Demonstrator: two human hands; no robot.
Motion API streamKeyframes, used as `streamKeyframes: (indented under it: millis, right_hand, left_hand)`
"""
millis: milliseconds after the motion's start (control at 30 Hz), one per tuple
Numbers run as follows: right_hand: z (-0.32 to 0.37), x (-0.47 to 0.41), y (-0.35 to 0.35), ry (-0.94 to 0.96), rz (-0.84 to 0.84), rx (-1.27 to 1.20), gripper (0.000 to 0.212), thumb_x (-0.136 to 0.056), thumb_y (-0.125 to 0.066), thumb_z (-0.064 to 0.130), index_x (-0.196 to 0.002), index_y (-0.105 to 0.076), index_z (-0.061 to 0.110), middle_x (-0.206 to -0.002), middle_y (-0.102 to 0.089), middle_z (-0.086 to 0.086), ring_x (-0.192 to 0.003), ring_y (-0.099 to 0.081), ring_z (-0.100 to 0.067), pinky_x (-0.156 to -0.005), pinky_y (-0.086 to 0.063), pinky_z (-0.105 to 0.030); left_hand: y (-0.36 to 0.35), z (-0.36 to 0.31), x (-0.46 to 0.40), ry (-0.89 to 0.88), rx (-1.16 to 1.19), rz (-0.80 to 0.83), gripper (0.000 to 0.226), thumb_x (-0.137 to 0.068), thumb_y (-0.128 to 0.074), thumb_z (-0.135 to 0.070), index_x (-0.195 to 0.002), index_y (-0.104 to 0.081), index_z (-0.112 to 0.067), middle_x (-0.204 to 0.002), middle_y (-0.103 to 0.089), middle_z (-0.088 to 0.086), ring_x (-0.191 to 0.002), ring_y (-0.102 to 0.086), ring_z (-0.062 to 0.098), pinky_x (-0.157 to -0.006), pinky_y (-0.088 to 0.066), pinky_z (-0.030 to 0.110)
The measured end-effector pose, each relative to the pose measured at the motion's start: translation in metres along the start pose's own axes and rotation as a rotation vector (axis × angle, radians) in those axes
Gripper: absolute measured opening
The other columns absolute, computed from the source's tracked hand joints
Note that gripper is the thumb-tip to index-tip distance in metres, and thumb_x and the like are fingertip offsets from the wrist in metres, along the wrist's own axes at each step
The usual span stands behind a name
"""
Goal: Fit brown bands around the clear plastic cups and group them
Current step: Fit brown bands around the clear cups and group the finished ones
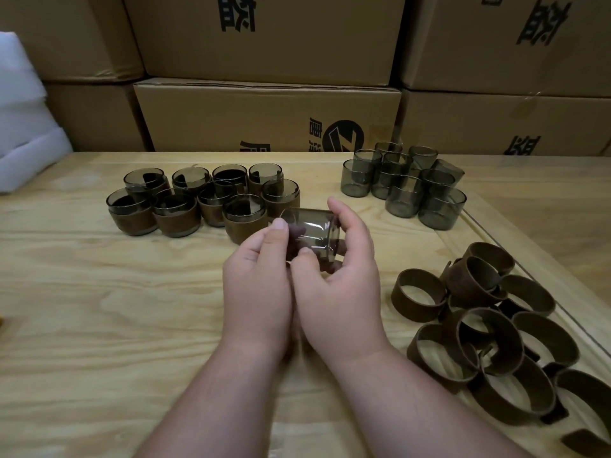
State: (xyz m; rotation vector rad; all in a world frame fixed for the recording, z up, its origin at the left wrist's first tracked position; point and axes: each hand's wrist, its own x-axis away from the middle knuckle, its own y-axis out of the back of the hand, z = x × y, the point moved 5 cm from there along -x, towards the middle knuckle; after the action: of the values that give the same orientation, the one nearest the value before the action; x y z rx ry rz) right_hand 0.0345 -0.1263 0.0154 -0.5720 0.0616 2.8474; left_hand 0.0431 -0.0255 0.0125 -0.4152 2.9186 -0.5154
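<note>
Above the wooden table [99, 309]:
Grip: left hand [256, 285] and right hand [337, 285] both hold the tilted cup [310, 231].
Advice: keep band square to cup.

1. You are sitting in what looks like a storeroom or packing area: stacked cardboard boxes [267, 117] with printed marks are filling the whole wall behind.
2. You are working at a pale wooden table [99, 292], where banded cups [198, 203], bare cups [403, 186] and loose brown bands [489, 335] are lying in separate batches.
3. White foam packing [23, 127] is piling up at the left edge.
</note>
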Motion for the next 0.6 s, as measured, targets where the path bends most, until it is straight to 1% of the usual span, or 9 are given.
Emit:
streamKeyframes:
  millis: [67,133,233,300,400,433,467,533,600]
  right_hand:
    - [-0.0027,-0.0017,0.0025,-0.065,-0.013,-0.035,0.056,-0.083,-0.065,0.034,-0.136,-0.051,0.044,-0.129,-0.059,0.014,-0.107,-0.066,-0.004,-0.083,-0.059,-0.024]
    - [-0.0029,-0.0026,0.0043,-0.135,-0.023,-0.14,0.048,-0.089,-0.071,0.047,-0.133,-0.054,0.039,-0.111,-0.068,0.019,-0.089,-0.07,-0.005,-0.066,-0.056,-0.02]
    - [-0.0001,-0.0031,0.0063,-0.193,-0.046,-0.296,0.046,-0.084,-0.062,0.053,-0.125,-0.058,0.033,-0.087,-0.073,0.018,-0.06,-0.065,-0.003,-0.049,-0.049,-0.019]
    - [0.001,-0.0032,0.0076,-0.19,-0.054,-0.298,0.04,-0.089,-0.065,0.057,-0.121,-0.062,0.033,-0.09,-0.074,0.011,-0.061,-0.065,-0.003,-0.05,-0.051,-0.02]
    - [0.0009,-0.0029,0.0073,-0.164,-0.047,-0.219,0.044,-0.077,-0.072,0.057,-0.116,-0.067,0.036,-0.111,-0.073,0.001,-0.088,-0.073,-0.014,-0.069,-0.059,-0.035]
    - [0.0014,-0.0028,0.0067,-0.156,-0.038,-0.197,0.046,-0.073,-0.072,0.058,-0.114,-0.069,0.036,-0.117,-0.071,-0.002,-0.095,-0.073,-0.019,-0.075,-0.061,-0.039]
    - [0.0022,-0.0029,0.0065,-0.147,-0.033,-0.184,0.045,-0.071,-0.072,0.056,-0.111,-0.069,0.035,-0.118,-0.07,-0.005,-0.097,-0.073,-0.021,-0.077,-0.061,-0.038]
    - [0.0034,-0.0041,0.0073,-0.123,-0.027,-0.165,0.036,-0.075,-0.075,0.046,-0.107,-0.07,0.033,-0.113,-0.07,-0.006,-0.093,-0.073,-0.019,-0.075,-0.058,-0.026]
    - [0.0021,-0.006,0.0085,-0.123,-0.022,-0.153,0.032,-0.076,-0.075,0.04,-0.106,-0.07,0.031,-0.109,-0.069,-0.007,-0.091,-0.072,-0.018,-0.074,-0.057,-0.024]
  left_hand:
    - [0.0,-0.0002,0.0009,0.009,0.015,0.009,0.037,-0.103,-0.055,-0.032,-0.075,-0.077,-0.021,-0.074,-0.057,0.019,-0.056,-0.046,0.027,-0.053,-0.036,0.031]
    - [0.0002,-0.0027,0.002,-0.029,0.003,0.007,0.045,-0.104,-0.052,-0.034,-0.067,-0.074,-0.023,-0.067,-0.051,0.017,-0.045,-0.035,0.02,-0.045,-0.027,0.023]
    - [-0.004,-0.0071,0.005,-0.095,-0.046,0.066,0.054,-0.1,-0.044,-0.041,-0.061,-0.074,-0.021,-0.063,-0.068,0.01,-0.039,-0.04,0.012,-0.04,-0.033,0.019]
    - [-0.0073,-0.008,0.0084,-0.114,-0.09,0.083,0.057,-0.098,-0.039,-0.046,-0.063,-0.077,-0.02,-0.065,-0.072,0.008,-0.041,-0.043,0.009,-0.041,-0.036,0.019]
    - [-0.0063,-0.0054,0.0089,-0.052,-0.017,0.042,0.06,-0.106,-0.039,-0.043,-0.074,-0.079,-0.012,-0.066,-0.074,0.009,-0.044,-0.052,0.011,-0.039,-0.037,0.018]
    - [-0.0046,-0.0039,0.0074,-0.018,0.012,0.03,0.06,-0.107,-0.039,-0.043,-0.078,-0.079,-0.01,-0.071,-0.075,0.011,-0.05,-0.057,0.018,-0.041,-0.038,0.019]
    - [-0.0027,-0.0031,0.0056,0.012,0.02,0.018,0.059,-0.105,-0.041,-0.047,-0.083,-0.08,-0.008,-0.079,-0.077,0.016,-0.059,-0.059,0.032,-0.048,-0.042,0.023]
    - [0.0002,-0.0022,0.003,0.031,0.015,0.02,0.06,-0.094,-0.046,-0.051,-0.092,-0.079,-0.002,-0.096,-0.076,0.026,-0.082,-0.062,0.054,-0.067,-0.046,0.04]
    - [-0.0001,-0.0024,0.0023,0.018,0.04,0.051,0.055,-0.098,-0.049,-0.043,-0.095,-0.077,0.004,-0.098,-0.076,0.026,-0.091,-0.071,0.046,-0.071,-0.052,0.04]
